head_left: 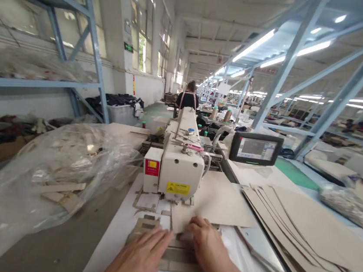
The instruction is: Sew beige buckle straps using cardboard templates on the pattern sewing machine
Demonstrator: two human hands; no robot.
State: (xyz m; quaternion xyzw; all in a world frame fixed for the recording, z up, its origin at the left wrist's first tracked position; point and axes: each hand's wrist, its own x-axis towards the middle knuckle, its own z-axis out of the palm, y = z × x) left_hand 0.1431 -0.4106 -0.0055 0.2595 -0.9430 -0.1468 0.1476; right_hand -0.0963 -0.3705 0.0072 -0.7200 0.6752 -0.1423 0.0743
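Note:
My left hand [137, 253] lies on a stiff beige strip [181, 254] in front of the white sewing machine head [179, 170], its fingertips by the strip's far end. My right hand [208, 244] rests at the near edge of a large beige cardboard-like sheet [216, 203], which runs under the machine's front. I cannot tell whether either hand grips its piece. A metal-framed template [146, 227] lies just ahead of my left hand. A fanned stack of beige panels [295, 227] lies to the right of my right hand.
A clear plastic bag of beige offcuts [56, 170] sits on the table's left. A touchscreen control panel [256, 149] stands behind the sheet. A bag of small parts [350, 207] lies at right. Blue steel shelving [89, 55] rises at left, and a co-worker [188, 97] sits beyond the machine.

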